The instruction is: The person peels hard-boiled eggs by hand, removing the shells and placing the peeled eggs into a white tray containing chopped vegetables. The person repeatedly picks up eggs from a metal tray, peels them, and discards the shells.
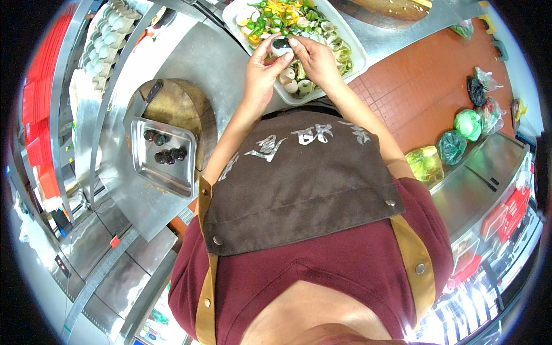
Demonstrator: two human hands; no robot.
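Both hands hold a partly peeled century egg above a white plastic bin. Dark egg (281,42) shows at the top, with pale shell around its lower part. My left hand (264,67) cups the egg from the left, and my right hand (314,59) has its thumb and fingers at its right side. Inside the bin (359,58) lie eggshells (291,85), chopped green and yellow vegetable scraps (280,15) and wilted leaves. To the left, a steel tray (142,172) holds several dark peeled eggs (170,155); it rests partly on a round wooden chopping block (183,97).
A cleaver (142,99) lies on the block. Cartons of pale eggs (103,47) stand on the left shelf, near red plastic baskets (43,99). Another round block (384,15) is at the top. Bagged vegetables (467,125) line the right side by a steel counter (478,168).
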